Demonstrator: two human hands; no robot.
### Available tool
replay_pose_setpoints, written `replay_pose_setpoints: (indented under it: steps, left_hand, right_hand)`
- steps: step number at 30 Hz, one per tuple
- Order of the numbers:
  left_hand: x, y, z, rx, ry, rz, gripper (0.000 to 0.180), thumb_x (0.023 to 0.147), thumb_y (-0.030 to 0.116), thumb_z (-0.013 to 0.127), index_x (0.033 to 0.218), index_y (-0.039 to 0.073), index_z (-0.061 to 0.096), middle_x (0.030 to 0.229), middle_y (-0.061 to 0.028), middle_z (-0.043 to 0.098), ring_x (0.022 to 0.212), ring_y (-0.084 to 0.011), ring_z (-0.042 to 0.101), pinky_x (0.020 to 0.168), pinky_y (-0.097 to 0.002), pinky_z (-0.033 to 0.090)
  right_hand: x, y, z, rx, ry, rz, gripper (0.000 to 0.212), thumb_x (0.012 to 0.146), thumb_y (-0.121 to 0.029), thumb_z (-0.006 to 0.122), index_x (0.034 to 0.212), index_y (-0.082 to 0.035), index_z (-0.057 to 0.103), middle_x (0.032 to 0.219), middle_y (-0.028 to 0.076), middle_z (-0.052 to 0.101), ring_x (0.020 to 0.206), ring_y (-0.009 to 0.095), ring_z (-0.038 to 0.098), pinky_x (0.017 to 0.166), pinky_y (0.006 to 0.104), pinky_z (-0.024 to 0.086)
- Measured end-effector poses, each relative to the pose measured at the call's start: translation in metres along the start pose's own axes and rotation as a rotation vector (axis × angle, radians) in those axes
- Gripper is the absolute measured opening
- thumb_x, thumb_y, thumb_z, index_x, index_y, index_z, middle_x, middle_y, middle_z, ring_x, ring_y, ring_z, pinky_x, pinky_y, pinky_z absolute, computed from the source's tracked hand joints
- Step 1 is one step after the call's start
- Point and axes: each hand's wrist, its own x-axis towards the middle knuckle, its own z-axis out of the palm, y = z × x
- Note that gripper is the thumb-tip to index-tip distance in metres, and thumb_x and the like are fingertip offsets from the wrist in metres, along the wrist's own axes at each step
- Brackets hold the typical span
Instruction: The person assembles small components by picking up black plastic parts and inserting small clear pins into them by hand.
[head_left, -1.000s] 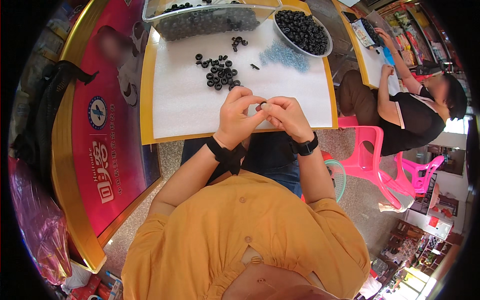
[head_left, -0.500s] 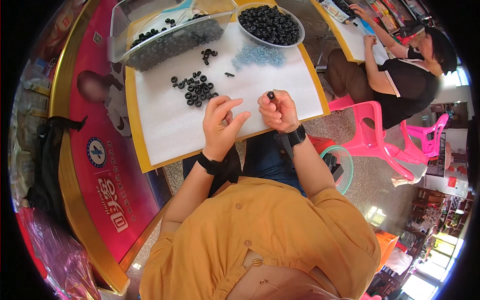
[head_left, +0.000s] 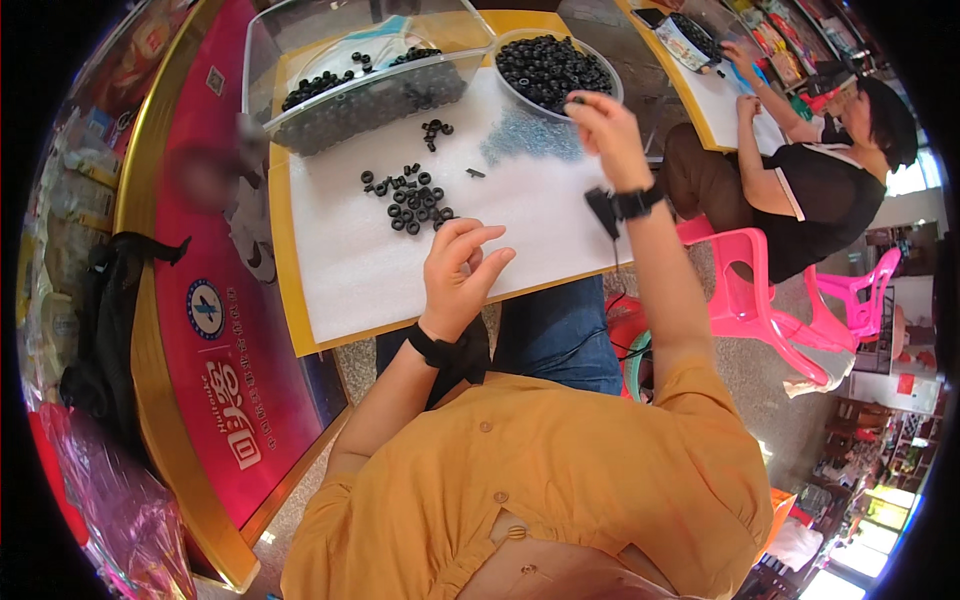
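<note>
My right hand (head_left: 612,140) reaches over the near right rim of a round clear bowl (head_left: 618,80) full of small black ring-shaped parts (head_left: 552,70). Its fingertips pinch a small dark piece, apparently one such part. Over the white table surface (head_left: 370,285), near its front edge, my left hand (head_left: 462,275) is open, with thumb and forefinger apart and nothing between them. A loose group of black rings and small cylinders (head_left: 412,208) lies just beyond it. Farther off are a small cluster (head_left: 434,132) and a single black piece (head_left: 475,173).
A clear plastic box (head_left: 370,110) with more black parts stands at the far left. Tiny pale blue beads (head_left: 525,140) are spread before the bowl. To the right are a pink chair (head_left: 765,300) and another person (head_left: 815,190) working at a second table.
My right hand has moved away from beside my left hand, forward and right to the bowl, the dark piece apparently still at its fingertips. My left hand keeps its pose; the view has shifted slightly.
</note>
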Motion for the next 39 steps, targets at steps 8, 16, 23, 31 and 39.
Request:
replay_pose_setpoints:
  steps: [8, 16, 23, 31, 39]
  left_hand:
    - [0.003, 0.002, 0.002, -0.025, -0.042, -0.017, 0.023, 0.083, 0.002, 0.077, 0.106, 0.003, 0.072, 0.102, -0.0031, 0.057, 0.069, -0.0055, 0.047, 0.06, -0.0194, 0.04]
    - [0.003, 0.002, -0.002, -0.059, -0.029, -0.058, 0.019, 0.086, 0.004, 0.074, 0.105, 0.004, 0.073, 0.099, -0.0035, 0.057, 0.077, -0.0082, 0.05, 0.062, -0.0211, 0.041]
    - [0.004, 0.003, 0.001, -0.064, -0.02, -0.029, 0.016, 0.089, 0.007, 0.072, 0.105, 0.003, 0.072, 0.099, -0.0059, 0.058, 0.081, -0.0117, 0.056, 0.066, -0.0224, 0.046]
    - [0.004, -0.003, 0.003, -0.055, -0.027, 0.039, 0.014, 0.09, 0.005, 0.07, 0.103, 0.001, 0.072, 0.099, -0.0064, 0.059, 0.082, -0.0122, 0.057, 0.068, -0.0234, 0.047]
    - [0.008, -0.008, -0.005, -0.447, 0.209, -0.212, 0.026, 0.1, 0.01, 0.058, 0.124, 0.002, 0.062, 0.103, -0.0033, 0.06, 0.067, -0.0055, 0.05, 0.058, -0.0209, 0.044]
  right_hand:
    - [0.1, 0.017, -0.02, -0.968, 0.102, -0.259, 0.043, 0.085, -0.03, 0.066, 0.122, -0.009, 0.069, 0.091, 0.011, 0.072, 0.088, 0.028, 0.068, 0.081, 0.0373, 0.053]
    - [0.052, -0.012, 0.049, -0.933, -0.085, -0.487, 0.027, 0.083, -0.015, 0.06, 0.107, -0.01, 0.072, 0.093, 0.013, 0.067, 0.088, 0.031, 0.065, 0.079, 0.0405, 0.053]
    - [0.012, -0.004, 0.17, -0.802, -0.553, -0.782, 0.023, 0.089, -0.012, 0.062, 0.111, -0.013, 0.07, 0.099, 0.011, 0.065, 0.089, 0.03, 0.066, 0.076, 0.039, 0.055]
    - [0.023, -0.009, 0.211, -1.04, -0.721, -0.779, 0.018, 0.089, -0.015, 0.062, 0.105, -0.011, 0.069, 0.101, 0.011, 0.067, 0.098, 0.033, 0.065, 0.084, 0.0436, 0.052]
    - [-0.026, -0.031, 0.131, -0.459, -0.478, -0.383, 0.022, 0.085, -0.019, 0.073, 0.1, -0.003, 0.069, 0.086, 0.005, 0.066, 0.077, 0.013, 0.061, 0.068, 0.0277, 0.05]
